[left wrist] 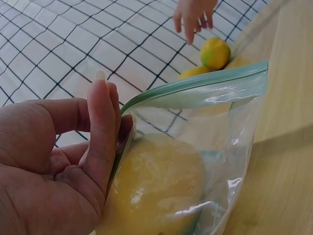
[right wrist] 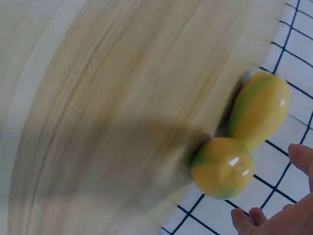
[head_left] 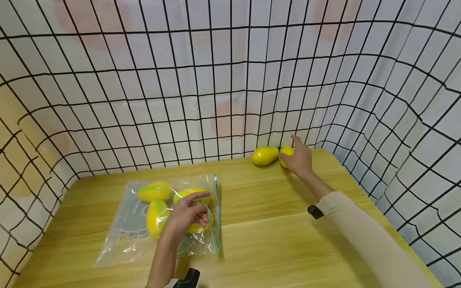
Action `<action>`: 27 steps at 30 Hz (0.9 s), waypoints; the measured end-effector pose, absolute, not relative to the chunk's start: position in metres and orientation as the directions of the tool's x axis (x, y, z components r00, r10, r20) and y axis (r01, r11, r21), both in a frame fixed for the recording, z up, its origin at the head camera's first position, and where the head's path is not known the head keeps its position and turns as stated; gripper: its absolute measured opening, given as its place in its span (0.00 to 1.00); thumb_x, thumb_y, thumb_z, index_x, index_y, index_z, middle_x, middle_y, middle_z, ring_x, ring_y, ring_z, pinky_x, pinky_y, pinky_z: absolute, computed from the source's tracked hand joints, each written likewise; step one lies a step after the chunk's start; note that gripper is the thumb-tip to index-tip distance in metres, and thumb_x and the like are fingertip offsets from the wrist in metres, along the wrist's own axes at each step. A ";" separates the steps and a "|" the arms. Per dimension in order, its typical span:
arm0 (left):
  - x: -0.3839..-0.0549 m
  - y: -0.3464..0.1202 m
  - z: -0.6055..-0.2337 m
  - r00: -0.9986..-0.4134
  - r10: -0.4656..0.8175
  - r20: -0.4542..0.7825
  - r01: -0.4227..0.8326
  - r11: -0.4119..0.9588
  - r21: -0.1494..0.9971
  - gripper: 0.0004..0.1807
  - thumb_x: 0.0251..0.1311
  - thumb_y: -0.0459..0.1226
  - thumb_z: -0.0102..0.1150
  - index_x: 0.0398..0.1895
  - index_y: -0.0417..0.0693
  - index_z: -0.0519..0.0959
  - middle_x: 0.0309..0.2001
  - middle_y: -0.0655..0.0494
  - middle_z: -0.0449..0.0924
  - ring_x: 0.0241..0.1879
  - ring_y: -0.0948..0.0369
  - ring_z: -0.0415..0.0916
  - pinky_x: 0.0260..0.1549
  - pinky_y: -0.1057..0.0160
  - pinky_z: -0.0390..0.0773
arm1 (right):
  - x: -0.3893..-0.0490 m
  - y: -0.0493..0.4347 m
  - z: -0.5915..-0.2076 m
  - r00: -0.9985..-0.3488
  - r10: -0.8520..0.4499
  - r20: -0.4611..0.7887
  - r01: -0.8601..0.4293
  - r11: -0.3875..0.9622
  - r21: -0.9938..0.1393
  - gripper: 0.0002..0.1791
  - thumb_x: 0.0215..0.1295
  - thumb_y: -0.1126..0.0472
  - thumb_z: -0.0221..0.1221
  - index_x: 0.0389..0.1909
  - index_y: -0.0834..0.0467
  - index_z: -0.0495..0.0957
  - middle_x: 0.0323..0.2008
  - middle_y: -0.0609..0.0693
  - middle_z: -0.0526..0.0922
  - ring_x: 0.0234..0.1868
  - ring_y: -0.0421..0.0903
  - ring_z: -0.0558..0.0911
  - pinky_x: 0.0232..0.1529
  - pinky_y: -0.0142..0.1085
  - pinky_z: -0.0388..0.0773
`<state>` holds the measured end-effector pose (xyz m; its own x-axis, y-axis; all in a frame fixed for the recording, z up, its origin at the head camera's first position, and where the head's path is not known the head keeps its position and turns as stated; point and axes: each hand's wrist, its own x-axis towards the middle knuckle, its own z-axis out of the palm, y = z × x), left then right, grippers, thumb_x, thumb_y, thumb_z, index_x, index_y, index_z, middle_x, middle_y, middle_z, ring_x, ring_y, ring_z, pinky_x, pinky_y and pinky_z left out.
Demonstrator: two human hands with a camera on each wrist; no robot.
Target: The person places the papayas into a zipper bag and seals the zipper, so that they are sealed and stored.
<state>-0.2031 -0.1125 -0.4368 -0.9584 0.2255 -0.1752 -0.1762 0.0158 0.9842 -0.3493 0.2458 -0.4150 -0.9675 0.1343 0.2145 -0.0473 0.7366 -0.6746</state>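
Observation:
A clear zip bag (head_left: 119,228) with a green zip strip (left wrist: 205,83) lies on the table at left, several yellow-green mangoes (head_left: 154,191) inside. My left hand (head_left: 185,216) pinches the bag's edge by the opening in the left wrist view; its index finger points to the right in the head view. Two loose mangoes lie at the table's back edge, the left one (head_left: 265,156) almost against the right one (head_left: 284,152). Over the right one reaches my right hand (head_left: 300,157), thumb and fingers spread; the right wrist view shows a gap between fingers and mango (right wrist: 222,169).
A wooden table (head_left: 255,238) carries everything. White panels with a black grid (head_left: 196,85) stand along its back and both sides, close behind the loose mangoes. Each wrist bears a black device (head_left: 184,284).

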 end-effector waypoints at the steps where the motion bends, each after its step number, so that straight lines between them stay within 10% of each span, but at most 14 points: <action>1: -0.203 -0.113 -0.437 -0.958 0.224 -0.177 -0.179 0.012 0.984 0.28 0.66 0.27 0.52 0.70 0.37 0.70 0.24 0.50 0.80 0.19 0.62 0.77 0.24 0.66 0.84 | -0.350 0.246 -0.416 -0.969 0.139 0.206 -0.038 0.737 -0.674 0.43 0.67 0.57 0.63 0.78 0.59 0.55 0.65 0.72 0.71 0.71 0.70 0.62 0.71 0.61 0.61; 27: -0.205 -0.113 -0.439 -0.955 0.231 -0.184 -0.192 -0.015 0.981 0.28 0.66 0.27 0.51 0.71 0.38 0.69 0.22 0.51 0.80 0.19 0.61 0.77 0.23 0.65 0.84 | -0.363 0.250 -0.450 -0.964 0.262 0.044 0.148 0.667 -0.730 0.48 0.67 0.49 0.62 0.81 0.57 0.48 0.73 0.68 0.62 0.72 0.69 0.61 0.74 0.57 0.59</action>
